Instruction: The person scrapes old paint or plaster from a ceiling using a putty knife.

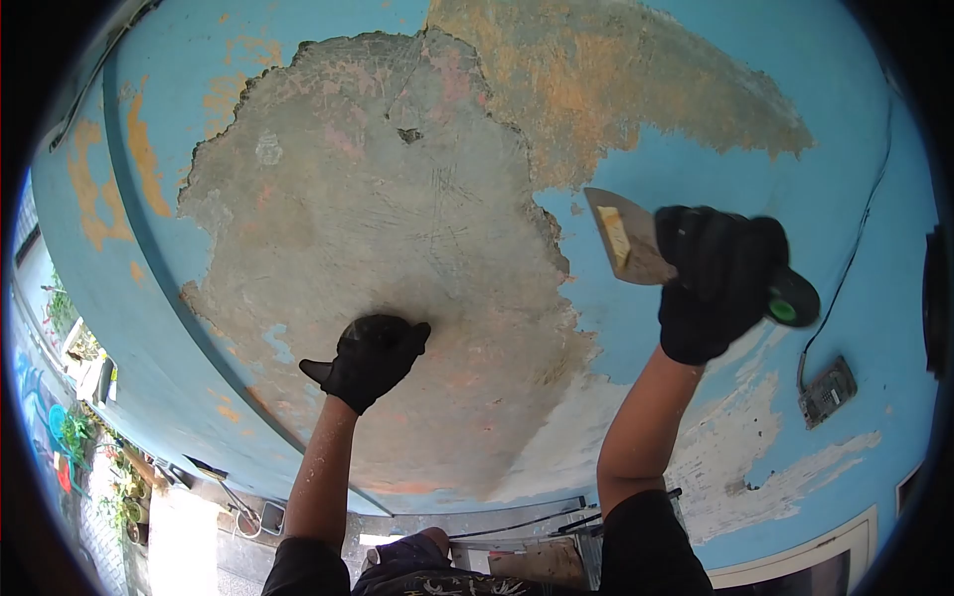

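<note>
Scraper [628, 238] gripped tight in my right hand [720, 283], blade pointing left toward the bare plaster patch [397, 228]; left hand [373, 358] presses there, empty, fingers curled.

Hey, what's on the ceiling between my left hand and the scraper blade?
In the head view, only bare grey plaster and the ragged edge of blue paint lie between the left hand and the scraper.

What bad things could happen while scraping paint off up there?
Loose paint around the bare patch may drop toward the face, since the work is overhead. The scraper in the right hand could slip and gouge the plaster. The left hand presses the surface, so balance might be shaky.
</note>
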`<state>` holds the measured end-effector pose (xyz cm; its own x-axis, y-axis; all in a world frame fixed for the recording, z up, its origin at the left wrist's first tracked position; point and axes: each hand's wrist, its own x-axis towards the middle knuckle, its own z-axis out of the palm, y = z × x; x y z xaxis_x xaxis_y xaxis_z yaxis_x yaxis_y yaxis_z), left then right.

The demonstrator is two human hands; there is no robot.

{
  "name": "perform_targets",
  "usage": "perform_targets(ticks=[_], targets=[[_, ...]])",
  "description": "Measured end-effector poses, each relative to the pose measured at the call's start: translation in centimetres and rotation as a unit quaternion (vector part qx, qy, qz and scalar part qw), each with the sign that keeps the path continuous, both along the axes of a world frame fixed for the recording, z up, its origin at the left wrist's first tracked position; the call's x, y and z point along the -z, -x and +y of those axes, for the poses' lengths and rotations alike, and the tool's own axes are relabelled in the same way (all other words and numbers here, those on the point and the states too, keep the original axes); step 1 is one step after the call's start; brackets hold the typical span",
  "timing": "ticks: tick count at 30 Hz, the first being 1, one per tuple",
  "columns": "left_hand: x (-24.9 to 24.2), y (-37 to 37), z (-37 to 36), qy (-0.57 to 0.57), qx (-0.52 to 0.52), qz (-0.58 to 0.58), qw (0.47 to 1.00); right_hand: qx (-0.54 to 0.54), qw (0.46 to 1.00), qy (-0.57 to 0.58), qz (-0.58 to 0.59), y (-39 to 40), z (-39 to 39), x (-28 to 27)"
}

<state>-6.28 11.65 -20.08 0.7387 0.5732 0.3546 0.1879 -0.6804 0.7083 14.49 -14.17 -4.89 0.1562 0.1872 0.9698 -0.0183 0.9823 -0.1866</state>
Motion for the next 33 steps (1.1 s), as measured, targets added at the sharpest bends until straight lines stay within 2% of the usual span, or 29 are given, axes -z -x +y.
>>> perform_targets(ticks=[1, 6, 8, 9, 10, 11, 12, 13, 14, 15, 16, 17, 18, 19, 20, 21, 23, 24, 25, 26, 27, 29, 30, 31, 33], targets=[[-0.1, 0.0, 0.0, -0.006, 0.003, -0.006, 1.000, 0.109, 0.985, -0.036, -0.128, 1.7, 0.0, -0.9], [-0.2, 0.3, -0.2, 0.003, 0.004, 0.030, 1.000, 0.068, 0.993, -0.015, -0.100, 2.7, 0.1, -0.8], [-0.1, 0.3, -0.2, -0.025, 0.007, -0.017, 1.000, 0.055, 0.994, -0.012, -0.097, 2.3, 0.5, -0.8], [0.2, 0.2, -0.1, -0.021, 0.005, -0.016, 1.000, -0.102, 0.995, -0.006, 0.010, 1.3, 0.5, -0.3], [0.6, 0.0, 0.2, -0.020, 0.006, -0.015, 1.000, -0.252, 0.960, 0.000, 0.120, 0.2, 0.5, 0.3], [0.9, -0.1, 0.2, -0.020, 0.008, -0.013, 1.000, -0.392, 0.891, 0.004, 0.227, -0.8, 0.2, 1.0], [0.6, 0.0, -0.1, -0.020, 0.007, -0.012, 1.000, -0.520, 0.791, 0.006, 0.323, -1.0, 0.1, 1.0], [0.0, 0.3, -0.6, -0.017, -0.001, 0.002, 1.000, -0.520, 0.790, 0.003, 0.324, -1.1, -0.1, 1.1], [-0.6, 0.4, -0.6, -0.016, -0.010, 0.013, 1.000, -0.290, 0.949, 0.042, 0.116, -1.0, -0.4, 1.0], [-0.4, 0.2, -0.3, -0.019, -0.011, 0.011, 1.000, -0.023, 0.991, 0.076, -0.107, -0.5, -0.7, 0.6], [0.2, -0.1, -0.1, -0.043, -0.006, -0.035, 0.998, -0.064, 0.987, -0.029, 0.146, 2.6, 0.1, 0.1], [0.8, -0.2, -0.1, -0.064, 0.001, -0.078, 0.995, -0.063, 0.987, -0.027, 0.146, 3.1, 1.4, 0.1], [1.1, -0.1, 0.0, -0.061, 0.004, -0.073, 0.995, 0.085, 0.975, -0.025, 0.202, 3.2, 2.5, 0.1], [1.2, -0.2, 0.1, -0.044, 0.007, -0.061, 0.997, 0.231, 0.940, -0.021, 0.250, 3.1, 2.8, 0.1], [1.1, -0.3, 0.3, -0.031, 0.009, -0.050, 0.998, 0.168, 0.984, 0.017, 0.050, 2.4, 1.7, -0.3], [0.8, -0.2, 0.2, -0.032, 0.009, -0.052, 0.998, 0.168, 0.985, 0.015, 0.048, 2.9, 1.2, -0.9], [0.1, 0.2, -0.2, -0.039, 0.002, -0.026, 0.999, 0.168, 0.976, 0.016, -0.135, 4.1, 0.6, -1.9], [0.2, 0.2, -0.1, -0.037, 0.000, -0.025, 0.999, 0.125, 0.990, 0.041, 0.041, 4.1, 2.2, -1.5], [0.3, 0.2, 0.0, -0.047, 0.001, -0.013, 0.999, 0.083, 0.970, 0.063, 0.220, 3.7, 3.8, -0.3], [0.3, 0.2, 0.0, -0.060, 0.003, -0.001, 0.998, 0.088, 0.961, 0.066, 0.253, 1.5, 3.4, 1.3], [0.1, 0.2, -0.1, -0.064, 0.003, -0.003, 0.998, 0.089, 0.954, 0.064, 0.279, -0.2, 3.0, 2.0], [-0.2, 0.4, -0.3, -0.031, 0.008, -0.020, 0.999, 0.140, 0.985, -0.039, 0.094, 5.8, 2.5, 0.1], [-0.4, 0.3, -0.1, -0.032, 0.005, -0.022, 0.999, 0.189, 0.978, -0.004, -0.089, 5.1, 0.6, -0.8], [-0.4, 0.3, -0.1, -0.033, 0.003, -0.009, 0.999, 0.187, 0.978, -0.004, -0.090, 3.6, 0.9, -0.6], [-0.1, 0.4, -0.3, -0.030, 0.004, 0.009, 1.000, 0.241, 0.954, -0.012, 0.180, 0.8, 2.3, 0.5]])
